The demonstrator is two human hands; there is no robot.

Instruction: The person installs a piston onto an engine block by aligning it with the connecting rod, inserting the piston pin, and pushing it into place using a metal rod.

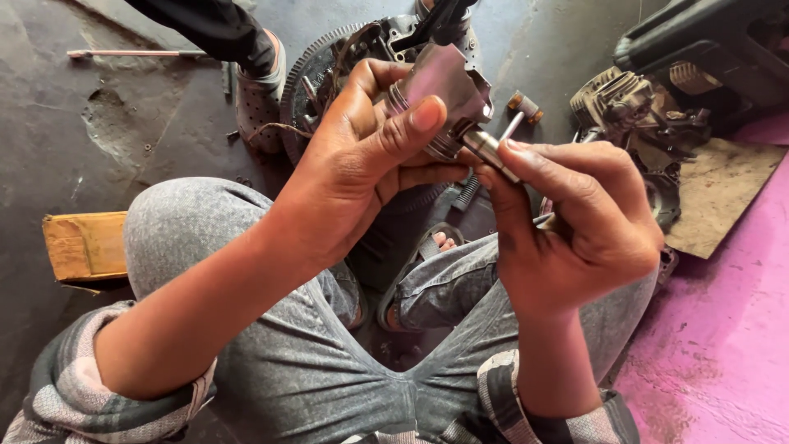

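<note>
Gripping piston (444,94) (left hand (362,173)), right hand (575,222) on pin (491,150)

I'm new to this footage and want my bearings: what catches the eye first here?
Dead centre, the left hand grips a greyish metal piston while the right hand holds a steel pin at its side. Behind them a toothed flywheel lies on the dark floor, with an engine block at upper right.
</note>
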